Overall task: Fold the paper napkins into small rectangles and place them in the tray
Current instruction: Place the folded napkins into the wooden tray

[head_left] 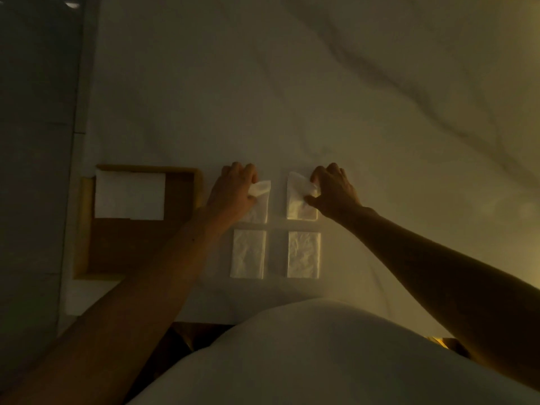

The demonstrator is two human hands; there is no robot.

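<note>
Several small white napkin rectangles lie in a grid on the white sheet. My left hand (233, 188) pinches the lifted outer corner of the far-left napkin (261, 206). My right hand (333, 188) pinches the lifted edge of the far-right napkin (298, 204). The two near napkins (248, 254) (304, 254) lie flat and untouched. A wooden tray (83, 229) sits to the left, with folded white napkins (130, 195) in its far part.
The white sheet (292, 97) is wrinkled toward the far right. A grey floor strip (32, 171) runs along the left, past the sheet's edge. My white-clad body (306, 355) fills the bottom of the view.
</note>
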